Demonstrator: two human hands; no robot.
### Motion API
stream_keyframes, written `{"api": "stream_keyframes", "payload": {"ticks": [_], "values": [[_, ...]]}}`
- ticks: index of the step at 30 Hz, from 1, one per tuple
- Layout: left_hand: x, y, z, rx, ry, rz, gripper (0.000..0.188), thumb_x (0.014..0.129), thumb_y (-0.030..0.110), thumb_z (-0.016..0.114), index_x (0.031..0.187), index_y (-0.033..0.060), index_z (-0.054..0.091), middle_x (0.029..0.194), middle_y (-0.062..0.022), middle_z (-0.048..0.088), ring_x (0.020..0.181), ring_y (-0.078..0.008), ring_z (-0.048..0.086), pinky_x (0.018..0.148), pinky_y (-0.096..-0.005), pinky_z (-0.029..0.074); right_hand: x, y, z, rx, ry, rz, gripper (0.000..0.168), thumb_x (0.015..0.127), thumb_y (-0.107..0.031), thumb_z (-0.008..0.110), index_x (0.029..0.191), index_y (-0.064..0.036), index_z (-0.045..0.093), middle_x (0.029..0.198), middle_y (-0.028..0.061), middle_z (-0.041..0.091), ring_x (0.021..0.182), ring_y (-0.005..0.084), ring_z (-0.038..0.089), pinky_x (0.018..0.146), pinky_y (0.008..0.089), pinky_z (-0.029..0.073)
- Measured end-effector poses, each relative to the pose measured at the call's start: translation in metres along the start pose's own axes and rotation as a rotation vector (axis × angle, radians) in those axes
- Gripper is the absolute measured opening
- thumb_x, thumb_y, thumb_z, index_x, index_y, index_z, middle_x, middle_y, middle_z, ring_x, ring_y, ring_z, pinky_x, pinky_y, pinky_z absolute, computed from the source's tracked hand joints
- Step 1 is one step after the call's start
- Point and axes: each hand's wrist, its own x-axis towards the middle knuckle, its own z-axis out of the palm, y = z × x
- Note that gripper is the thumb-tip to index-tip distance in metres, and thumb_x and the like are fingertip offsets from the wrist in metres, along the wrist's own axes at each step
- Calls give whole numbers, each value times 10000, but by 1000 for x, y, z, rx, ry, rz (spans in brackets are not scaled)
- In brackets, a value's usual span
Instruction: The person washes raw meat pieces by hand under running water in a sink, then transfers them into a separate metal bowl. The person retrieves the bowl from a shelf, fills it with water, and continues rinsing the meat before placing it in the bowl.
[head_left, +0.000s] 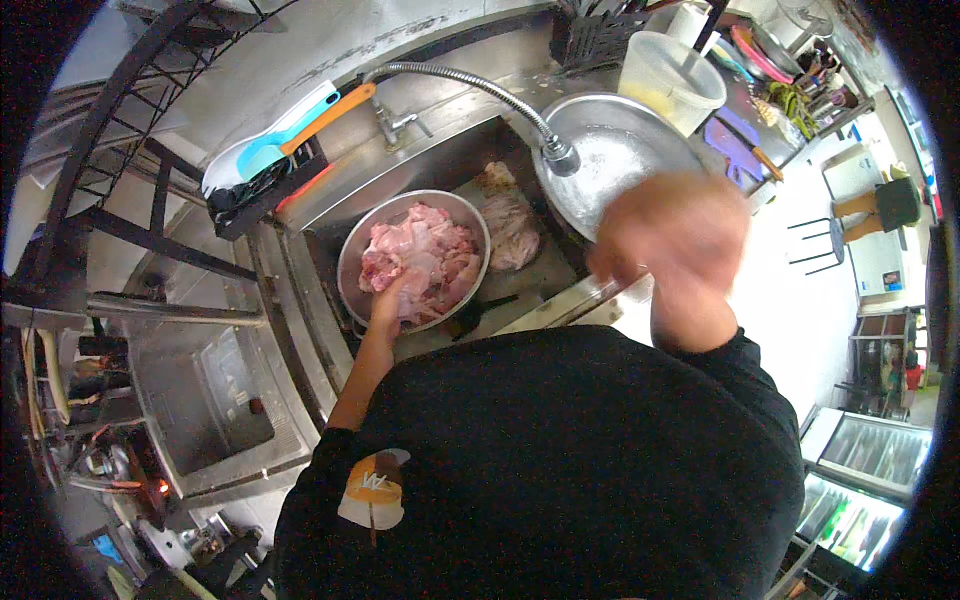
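A round metal bowl full of raw meat pieces stands in the sink. My left hand reaches over its near rim and touches the meat; whether its fingers grip a piece cannot be told. Right of the bowl, larger lumps that look like raw meat lie on the sink floor. My right hand is blurred, raised in front of the near right rim of a large metal basin; what it holds, if anything, is unclear. A flexible metal faucet hose ends in a spout over this basin.
Behind the basin stands a translucent plastic tub. A knife lies on a purple board at the right. A black holder with spatulas stands left of the tap. Another person's legs show far right, near a blue stool.
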Motion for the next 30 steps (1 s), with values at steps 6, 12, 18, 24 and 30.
{"api": "stream_keyframes", "payload": {"ticks": [6,12,18,24,30], "values": [[5,-4,7,32,58,90,424,717,301,643,1052,63,540,900,-49,585,716,-162,576,557,-282,457,-10,-46,14,557,-86,-308,141,737,-156,626,774,-24,591,742,85,599,617,152,567,546,256,438],[22,-14,-12,-7,30,26,439,717,236,651,1086,45,509,1003,-51,553,929,-183,521,738,-311,435,-22,-43,19,741,-71,-349,128,748,-153,605,773,-28,587,711,83,581,582,153,552,505,255,421],[20,-10,-2,68,93,174,507,714,225,655,1144,44,456,1053,-65,531,917,-187,531,725,-305,451,-33,-53,11,880,-46,-416,118,759,-149,584,773,-32,583,681,82,562,547,154,537,465,254,403],[4,-3,10,-18,33,152,470,721,237,650,1118,53,480,1022,-66,549,870,-183,551,702,-300,464,-37,-47,12,990,-56,-418,111,770,-145,563,772,-35,579,650,81,544,511,155,522,424,253,385],[-1,1,10,-60,37,89,439,721,255,650,1088,61,508,991,-65,560,843,-175,558,688,-292,469,-39,-19,28,1016,-66,-340,108,781,-142,542,772,-39,575,620,79,525,476,157,507,384,251,368]]}}
